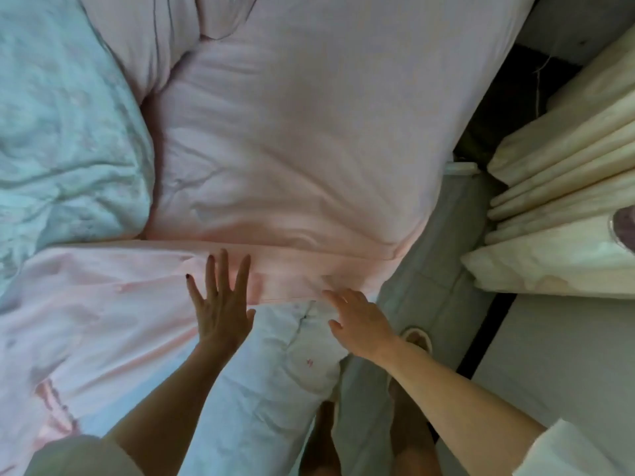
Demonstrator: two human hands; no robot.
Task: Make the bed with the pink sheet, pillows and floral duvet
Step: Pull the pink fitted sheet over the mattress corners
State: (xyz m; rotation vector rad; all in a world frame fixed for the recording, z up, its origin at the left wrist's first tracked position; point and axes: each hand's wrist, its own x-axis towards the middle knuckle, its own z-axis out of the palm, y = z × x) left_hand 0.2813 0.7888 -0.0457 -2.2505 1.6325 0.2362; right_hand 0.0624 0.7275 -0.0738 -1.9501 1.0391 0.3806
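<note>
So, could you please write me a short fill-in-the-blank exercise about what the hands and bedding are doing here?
1. The left hand lies with fingers ____ on the pink sheet.
2. The large pillow above both hands is ____ in colour.
3. The pale green duvet is bunched on the ____ side of the view.
4. The right hand rests at the sheet's folded ____.

Missing words: spread; pink; left; edge

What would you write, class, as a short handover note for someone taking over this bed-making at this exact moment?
Left hand: open, fingers spread flat on the folded pink sheet edge.
Right hand: open, fingertips on the same edge near the bed's corner.
Pink pillow lies above the fold, with a second one behind it.
Pale green duvet sits bunched at the left.
Done: sheet on, pillows placed.
Left: smooth the wrinkled sheet, spread the duvet.
</note>
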